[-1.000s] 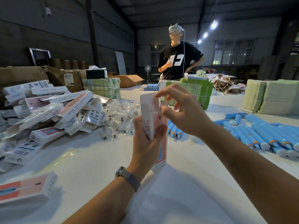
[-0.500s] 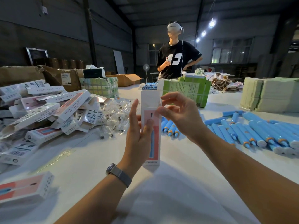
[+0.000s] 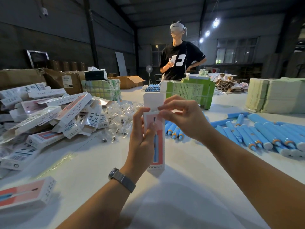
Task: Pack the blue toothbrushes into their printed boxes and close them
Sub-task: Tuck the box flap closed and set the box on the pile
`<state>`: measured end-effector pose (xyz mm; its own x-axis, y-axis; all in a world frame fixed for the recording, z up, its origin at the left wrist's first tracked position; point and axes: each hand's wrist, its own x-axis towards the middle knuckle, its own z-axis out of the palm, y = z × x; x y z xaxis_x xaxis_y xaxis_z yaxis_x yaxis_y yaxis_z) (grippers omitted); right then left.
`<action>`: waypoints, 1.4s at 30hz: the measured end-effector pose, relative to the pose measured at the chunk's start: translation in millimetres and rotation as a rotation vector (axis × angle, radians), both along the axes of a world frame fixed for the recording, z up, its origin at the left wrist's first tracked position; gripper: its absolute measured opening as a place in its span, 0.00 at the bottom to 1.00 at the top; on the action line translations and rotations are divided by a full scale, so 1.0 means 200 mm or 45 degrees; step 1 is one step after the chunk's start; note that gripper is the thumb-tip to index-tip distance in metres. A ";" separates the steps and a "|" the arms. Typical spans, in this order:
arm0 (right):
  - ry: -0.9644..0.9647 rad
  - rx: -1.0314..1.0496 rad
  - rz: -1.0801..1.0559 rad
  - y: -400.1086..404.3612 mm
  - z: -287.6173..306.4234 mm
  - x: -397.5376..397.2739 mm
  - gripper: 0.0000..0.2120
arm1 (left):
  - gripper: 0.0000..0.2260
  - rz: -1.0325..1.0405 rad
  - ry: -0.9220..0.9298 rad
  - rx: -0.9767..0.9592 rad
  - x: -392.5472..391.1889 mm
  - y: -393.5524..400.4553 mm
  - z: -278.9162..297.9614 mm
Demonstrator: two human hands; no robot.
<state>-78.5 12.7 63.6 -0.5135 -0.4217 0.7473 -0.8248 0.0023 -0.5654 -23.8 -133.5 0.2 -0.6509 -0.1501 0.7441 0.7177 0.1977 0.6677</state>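
Observation:
I hold a tall printed box (image 3: pixel 158 146), pink and white with a blue toothbrush pictured on it, upright above the white table (image 3: pixel 173 187). My left hand (image 3: pixel 142 134) grips its left side, thumb on the front. My right hand (image 3: pixel 179 117) pinches the box's top edge, where the white lid flap (image 3: pixel 153 100) stands up open. Blue toothbrushes (image 3: pixel 257 136) lie in rows on the table to the right, and a few more blue toothbrushes (image 3: pixel 174 129) lie just behind the box. Whether a toothbrush is inside the box is hidden.
A heap of printed boxes (image 3: pixel 49 113) fills the left. One closed box (image 3: pixel 24 193) lies near the front left edge. Clear plastic bags (image 3: pixel 120 118) lie behind. A green carton (image 3: pixel 189 91), stacked pale sheets (image 3: pixel 277 95) and a standing person (image 3: pixel 180 58) are at the back.
The box has turned from edge-on to face me and stands upright. My right hand came down from over the box onto its top edge, and my left hand's fingers closed around its side.

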 end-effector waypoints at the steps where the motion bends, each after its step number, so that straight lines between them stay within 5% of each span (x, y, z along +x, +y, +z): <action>1: -0.004 0.003 0.022 0.01 0.01 0.00 0.04 | 0.13 -0.016 -0.006 0.009 0.00 0.00 0.00; 10: 0.163 -0.045 -0.105 -0.01 0.03 0.05 0.19 | 0.16 -0.103 -0.070 0.058 0.00 0.01 0.02; 17: 0.068 0.090 -0.059 0.00 0.05 0.06 0.02 | 0.16 -0.091 -0.076 0.022 0.01 0.01 0.02; 23: 0.077 0.107 -0.126 -0.02 0.05 0.06 0.10 | 0.13 -0.111 -0.050 0.076 0.02 0.03 0.02; 32: 0.121 0.174 -0.169 -0.03 0.05 0.06 0.07 | 0.03 -0.081 0.022 0.123 0.03 0.04 0.06; 42: 0.234 0.125 -0.235 -0.05 0.06 0.08 0.04 | 0.09 0.089 0.039 -0.027 0.03 0.04 0.05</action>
